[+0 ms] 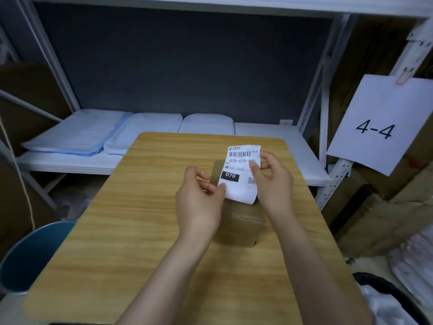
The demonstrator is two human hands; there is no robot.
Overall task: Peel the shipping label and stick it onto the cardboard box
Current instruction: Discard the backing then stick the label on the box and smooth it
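Observation:
A white shipping label (239, 170) with a barcode, "070-070" print and a black "070" block is held up above the wooden table (131, 226). My left hand (199, 202) pinches its lower left corner. My right hand (271, 181) pinches its right edge between thumb and fingers. A small brown cardboard box (241, 226) stands on the table directly below the label, between my wrists, partly hidden by my hands and the label.
A white metal shelf (70, 160) behind the table holds folded pale blue and white cloths (77, 134). A sheet marked "4-4" (377, 127) hangs at right. A blue bin (30, 256) stands at left; cardboard stacks (375, 216) and bagged goods lie at right.

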